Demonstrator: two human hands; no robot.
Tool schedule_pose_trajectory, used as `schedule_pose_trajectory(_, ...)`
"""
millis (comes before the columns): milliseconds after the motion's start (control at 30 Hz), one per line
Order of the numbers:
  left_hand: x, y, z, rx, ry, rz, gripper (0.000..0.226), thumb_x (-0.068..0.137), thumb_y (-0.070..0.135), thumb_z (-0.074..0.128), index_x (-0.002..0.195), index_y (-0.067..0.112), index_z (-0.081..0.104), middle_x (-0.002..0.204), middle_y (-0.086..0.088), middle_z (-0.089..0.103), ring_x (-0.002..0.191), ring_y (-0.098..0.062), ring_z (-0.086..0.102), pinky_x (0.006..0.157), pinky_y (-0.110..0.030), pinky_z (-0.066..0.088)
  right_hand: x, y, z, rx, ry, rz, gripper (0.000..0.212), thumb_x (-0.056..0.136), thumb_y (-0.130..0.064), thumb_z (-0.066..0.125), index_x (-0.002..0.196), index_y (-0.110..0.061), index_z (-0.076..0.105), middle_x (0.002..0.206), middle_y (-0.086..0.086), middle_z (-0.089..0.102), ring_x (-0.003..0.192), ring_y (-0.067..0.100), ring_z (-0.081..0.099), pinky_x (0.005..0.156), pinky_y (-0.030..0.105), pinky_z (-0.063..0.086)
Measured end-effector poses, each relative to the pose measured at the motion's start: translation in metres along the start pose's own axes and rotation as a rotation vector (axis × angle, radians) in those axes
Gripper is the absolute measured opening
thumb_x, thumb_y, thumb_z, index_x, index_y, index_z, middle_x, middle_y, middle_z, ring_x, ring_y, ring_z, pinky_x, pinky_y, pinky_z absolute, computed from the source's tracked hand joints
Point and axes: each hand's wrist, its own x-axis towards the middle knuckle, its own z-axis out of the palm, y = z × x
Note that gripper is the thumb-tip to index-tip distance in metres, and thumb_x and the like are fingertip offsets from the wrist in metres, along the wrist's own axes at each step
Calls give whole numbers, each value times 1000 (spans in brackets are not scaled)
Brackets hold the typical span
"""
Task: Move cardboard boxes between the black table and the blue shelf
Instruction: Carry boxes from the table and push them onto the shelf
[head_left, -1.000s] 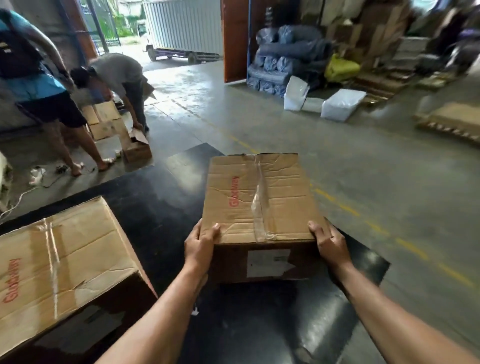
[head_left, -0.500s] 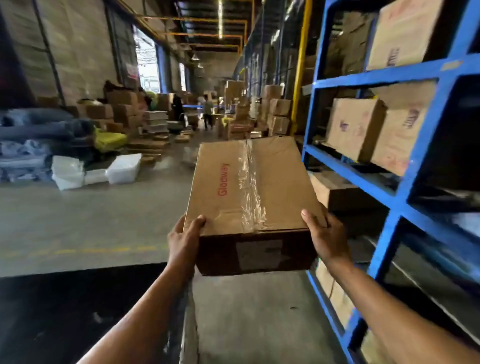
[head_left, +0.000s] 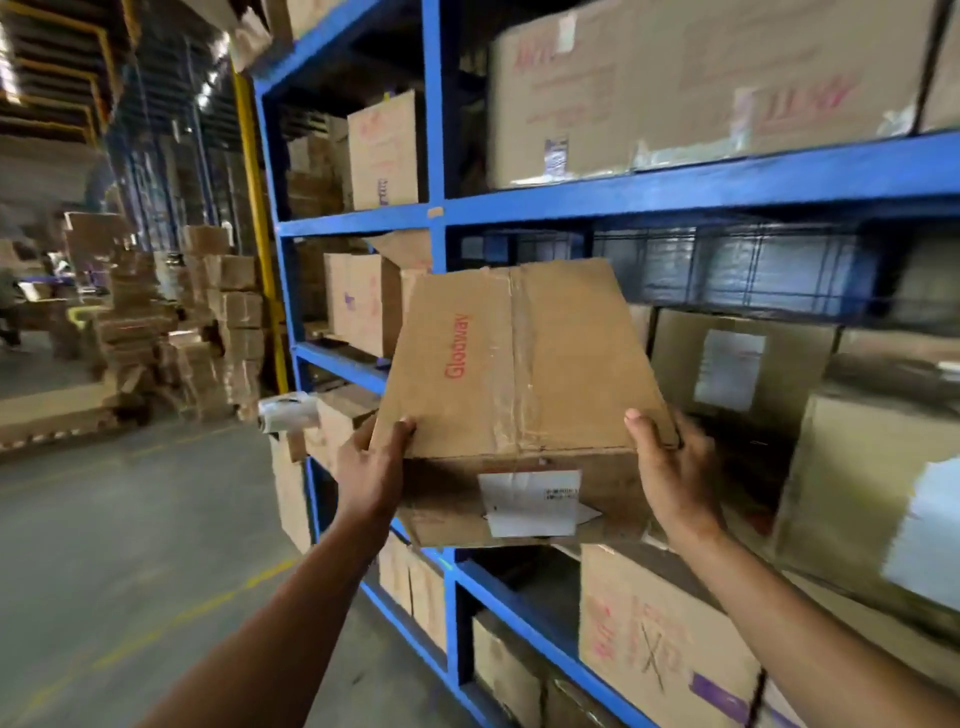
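I hold a taped cardboard box (head_left: 519, 374) with red "Globway" print and a white label on its near side, up in front of the blue shelf (head_left: 675, 192). My left hand (head_left: 376, 467) grips its near left corner and my right hand (head_left: 670, 467) grips its near right corner. The box is in the air, tilted with its far end raised, level with the shelf's middle tier. The black table is out of view.
The shelf's tiers hold other cardboard boxes: a large one (head_left: 701, 88) on top, a labelled one (head_left: 737, 364) behind my box, one (head_left: 670, 639) below. Stacked cartons (head_left: 208, 322) and a yellow post (head_left: 254, 218) stand left, beside the concrete aisle floor (head_left: 130, 545).
The box was lifted off the black table and carried round to the right. It now sits higher and close to the blue shelf, both hands still on it.
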Motion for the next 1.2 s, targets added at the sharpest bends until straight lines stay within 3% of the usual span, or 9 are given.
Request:
schedule_pose_trajectory(333, 72, -23, 112, -20, -415, -48, 24, 96, 37, 62, 90, 16, 74, 91, 2, 71, 90, -17, 62, 81, -37, 47, 18, 19, -41, -270, 438, 179, 59, 77, -65, 43, 119, -30, 65, 117, 1, 68, 107, 30, 61, 95, 44, 48)
schedule_pose_trajectory(500, 88, -31, 146, 4, -659, -70, 50, 83, 63, 68, 110, 22, 73, 108, 7, 74, 105, -17, 68, 95, -38, 53, 14, 23, -39, -369, 631, 295, 42, 95, -49, 49, 117, -19, 67, 110, 9, 66, 109, 35, 59, 85, 36, 38)
schedule_pose_trajectory(567, 89, -37, 152, -19, -752, -36, 59, 79, 58, 71, 125, 22, 66, 116, 9, 71, 112, -18, 66, 90, -28, 51, 14, 26, -32, -393, 677, 293, 50, 93, -59, 43, 129, -27, 56, 126, 7, 60, 120, 34, 54, 97, 45, 42)
schedule_pose_trajectory(633, 90, -48, 153, 25, -754, 44, 96, 70, 60, 73, 152, 24, 38, 143, 3, 55, 128, -19, 55, 99, -27, 45, 7, 29, -23, -529, 760, 126, 56, 93, -52, 45, 143, -26, 41, 147, 7, 43, 136, 31, 39, 110, 51, 31)
schedule_pose_trajectory(700, 90, -69, 147, 175, -584, 305, 118, 68, 69, 70, 160, 28, 9, 166, 1, 18, 149, -23, 30, 113, -39, 33, -13, 33, -11, -855, 682, -231, 68, 88, -44, 50, 148, -16, 34, 156, 13, 31, 145, 31, 27, 116, 51, 20)
schedule_pose_trajectory(767, 90, -97, 142, 309, -429, 742, 105, 82, 77, 54, 160, 31, 0, 170, -2, -7, 156, -28, 7, 121, -47, 17, -38, 60, 4, -1205, 428, -481, 76, 83, -43, 52, 150, -13, 31, 163, 12, 19, 149, 31, 19, 116, 61, 15)
schedule_pose_trajectory(867, 96, -133, 144, 392, -458, 1105, 80, 98, 67, 35, 161, 33, -1, 169, -9, -15, 156, -37, 0, 125, -51, 7, -52, 102, 14, -1407, 313, -462, 81, 85, -44, 50, 154, -17, 17, 167, 5, 1, 153, 27, 2, 114, 68, 11)
schedule_pose_trajectory(1033, 107, -144, 165, 553, -613, 1127, 74, 100, 62, 33, 160, 21, 13, 168, -16, -17, 150, -52, 12, 113, -60, 26, -16, 96, 14, -1504, 303, -306, 74, 91, -42, 42, 155, -13, 20, 163, 16, 13, 151, 37, 8, 116, 66, 15)
schedule_pose_trajectory(1200, 132, -139, 190, 669, -804, 1100, 92, 96, 67, 43, 158, 36, -17, 164, -6, -32, 153, -41, -13, 114, -53, 27, 14, 109, 5, -1561, 257, -252, 77, 89, -45, 49, 156, -15, 23, 165, 14, 10, 152, 36, 8, 117, 64, 13)
